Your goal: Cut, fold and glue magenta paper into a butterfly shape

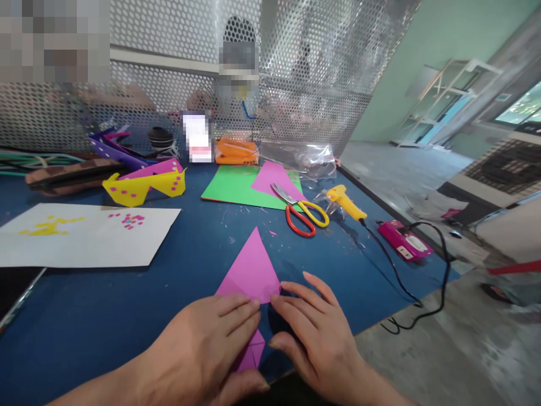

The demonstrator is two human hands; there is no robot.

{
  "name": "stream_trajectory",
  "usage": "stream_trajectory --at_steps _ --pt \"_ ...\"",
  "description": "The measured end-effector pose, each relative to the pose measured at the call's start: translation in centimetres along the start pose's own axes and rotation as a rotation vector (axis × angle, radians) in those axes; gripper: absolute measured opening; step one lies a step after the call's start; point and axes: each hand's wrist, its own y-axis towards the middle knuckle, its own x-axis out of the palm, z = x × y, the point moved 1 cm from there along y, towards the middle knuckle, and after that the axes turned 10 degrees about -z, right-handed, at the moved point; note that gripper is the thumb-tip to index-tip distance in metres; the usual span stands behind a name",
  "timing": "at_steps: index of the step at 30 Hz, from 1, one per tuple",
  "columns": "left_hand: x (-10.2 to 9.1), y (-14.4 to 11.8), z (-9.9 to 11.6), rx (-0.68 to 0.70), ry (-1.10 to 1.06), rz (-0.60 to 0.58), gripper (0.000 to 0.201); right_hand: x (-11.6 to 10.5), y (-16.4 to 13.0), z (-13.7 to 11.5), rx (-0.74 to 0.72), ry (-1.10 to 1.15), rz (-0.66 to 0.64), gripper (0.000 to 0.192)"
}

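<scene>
Pink paper [252, 269] was the thing being worked, a folded triangular sheet lying on the blue table [84, 327] right at the near edge, its point aimed away from the person. Looked like a creasing step to me: the left hand [203, 344] lay flat on the lower part with fingers pressed together, while the right hand [315, 327] sat just beside it, fingers loosely spread and fingertips touching the sheet's right corner. Neither hand was pinching anything. I'd guess the next move needed a firm press along the fold without letting the sheet slide.

Count of the rest: one pair of scissors [302, 211] with one red and one yellow handle, one yellow glue gun [346, 204] with a black cord, one green sheet [236, 186] with one more pink piece [273, 177] on it, one white sheet [84, 237] with yellow and pink scraps, one yellow-and-pink paper glasses [146, 186], and one clear plastic bag [298, 157].
</scene>
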Motion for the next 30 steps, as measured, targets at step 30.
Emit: stream_trajectory --at_steps 30 --pt "-1.9 1.4 0.5 0.046 0.023 -0.114 0.035 0.3 -0.1 -0.5 -0.017 -0.065 -0.066 0.034"
